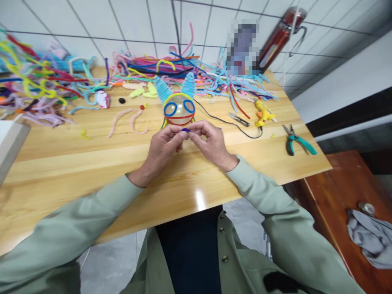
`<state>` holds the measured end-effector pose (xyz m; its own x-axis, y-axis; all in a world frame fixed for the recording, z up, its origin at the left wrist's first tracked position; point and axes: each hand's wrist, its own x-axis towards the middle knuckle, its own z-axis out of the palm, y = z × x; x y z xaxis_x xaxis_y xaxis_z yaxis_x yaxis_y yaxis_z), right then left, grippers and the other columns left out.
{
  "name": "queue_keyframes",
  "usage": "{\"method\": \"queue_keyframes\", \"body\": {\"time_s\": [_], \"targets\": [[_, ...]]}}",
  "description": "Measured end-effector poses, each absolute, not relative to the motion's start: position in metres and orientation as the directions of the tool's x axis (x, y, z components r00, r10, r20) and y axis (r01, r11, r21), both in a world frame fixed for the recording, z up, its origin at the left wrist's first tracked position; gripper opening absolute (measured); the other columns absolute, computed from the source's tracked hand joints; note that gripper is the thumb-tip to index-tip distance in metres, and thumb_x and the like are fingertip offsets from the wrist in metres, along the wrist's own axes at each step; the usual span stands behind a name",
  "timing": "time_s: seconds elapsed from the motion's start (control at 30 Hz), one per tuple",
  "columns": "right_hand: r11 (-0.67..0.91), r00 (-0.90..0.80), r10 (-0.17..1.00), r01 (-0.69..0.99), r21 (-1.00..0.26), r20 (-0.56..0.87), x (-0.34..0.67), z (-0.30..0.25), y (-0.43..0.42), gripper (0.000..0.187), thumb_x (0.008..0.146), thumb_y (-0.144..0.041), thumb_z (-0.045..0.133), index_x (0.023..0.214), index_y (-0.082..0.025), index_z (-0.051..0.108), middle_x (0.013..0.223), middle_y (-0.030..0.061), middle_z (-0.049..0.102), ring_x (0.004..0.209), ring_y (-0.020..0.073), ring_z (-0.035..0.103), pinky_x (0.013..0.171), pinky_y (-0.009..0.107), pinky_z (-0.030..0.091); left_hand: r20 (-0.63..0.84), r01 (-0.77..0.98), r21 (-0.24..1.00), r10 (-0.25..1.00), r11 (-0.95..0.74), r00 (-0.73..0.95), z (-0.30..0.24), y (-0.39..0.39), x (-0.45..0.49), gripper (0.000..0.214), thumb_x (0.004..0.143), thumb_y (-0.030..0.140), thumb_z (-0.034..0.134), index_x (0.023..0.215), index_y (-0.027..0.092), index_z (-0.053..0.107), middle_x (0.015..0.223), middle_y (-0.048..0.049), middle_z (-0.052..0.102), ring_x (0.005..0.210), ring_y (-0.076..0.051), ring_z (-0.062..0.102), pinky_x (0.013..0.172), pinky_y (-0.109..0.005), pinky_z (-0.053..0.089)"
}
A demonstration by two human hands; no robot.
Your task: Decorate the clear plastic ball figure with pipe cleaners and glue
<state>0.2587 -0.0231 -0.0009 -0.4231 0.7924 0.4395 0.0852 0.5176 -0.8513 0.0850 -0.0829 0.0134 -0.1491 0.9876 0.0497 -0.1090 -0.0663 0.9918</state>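
Between the fingertips of both hands is a short dark blue pipe cleaner piece, mostly hidden by the fingers. My left hand pinches it from the left, and my right hand pinches it from the right. Just behind the hands stands a clear round figure with blue pipe cleaner eye rings, a red band across its lower part and a yellow edge on top. Two light blue fuzzy ears rise from it. The fingers cover its lower edge.
Piles of coloured pipe cleaners line the wall. To the right lie thread snips, a yellow glue gun with its black cord, and teal-handled pliers. A red flask stands at the back right. A white box sits at the left.
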Motion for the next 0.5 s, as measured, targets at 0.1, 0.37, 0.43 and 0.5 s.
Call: {"method": "queue_keyframes", "body": {"time_s": [0.1,0.37,0.43,0.5], "targets": [[0.520,-0.439,0.793,0.123,-0.846,0.423,0.2569,0.0006,-0.0233,0.021,0.107,-0.042,0.072,0.112,-0.022,0.077,0.110,0.0044,0.084,0.095,0.0168,0.079,0.088,0.031,0.066,0.052,-0.064,0.996,0.983,-0.064,-0.176,0.0131,-0.0845,0.0832,0.030,0.085,0.045,0.090,0.093,0.019,0.078,0.066,0.0012,0.067,0.056,-0.012,0.057,0.055,-0.023,0.046],[0.514,-0.475,0.797,0.209,-0.832,0.374,0.2547,0.0076,-0.0259,0.017,0.112,-0.031,0.065,0.123,-0.021,0.074,0.117,0.0038,0.084,0.100,0.0152,0.079,0.097,0.030,0.066,0.028,-0.105,0.993,0.982,-0.048,-0.185,0.0084,-0.0829,0.0810,0.026,0.086,0.044,0.091,0.090,0.022,0.079,0.074,0.0007,0.072,0.056,-0.010,0.054,0.052,-0.025,0.043],[0.530,-0.489,0.784,0.207,-0.822,0.383,0.2556,0.0071,-0.0270,0.022,0.113,-0.033,0.063,0.130,-0.022,0.071,0.122,0.0047,0.083,0.105,0.0156,0.079,0.100,0.031,0.066,0.030,-0.131,0.990,0.981,-0.056,-0.190,0.0082,-0.0827,0.0824,0.029,0.085,0.046,0.093,0.088,0.021,0.079,0.077,0.0001,0.074,0.057,-0.010,0.054,0.052,-0.024,0.042],[0.556,-0.493,0.770,0.205,-0.805,0.406,0.2576,0.0056,-0.0276,0.025,0.113,-0.037,0.062,0.132,-0.022,0.070,0.126,0.0061,0.082,0.109,0.0166,0.079,0.102,0.032,0.065,0.032,-0.152,0.986,0.983,-0.060,-0.182,0.0087,-0.0832,0.0844,0.034,0.082,0.050,0.095,0.086,0.021,0.078,0.074,-0.0002,0.072,0.057,-0.009,0.053,0.052,-0.023,0.042]]}}
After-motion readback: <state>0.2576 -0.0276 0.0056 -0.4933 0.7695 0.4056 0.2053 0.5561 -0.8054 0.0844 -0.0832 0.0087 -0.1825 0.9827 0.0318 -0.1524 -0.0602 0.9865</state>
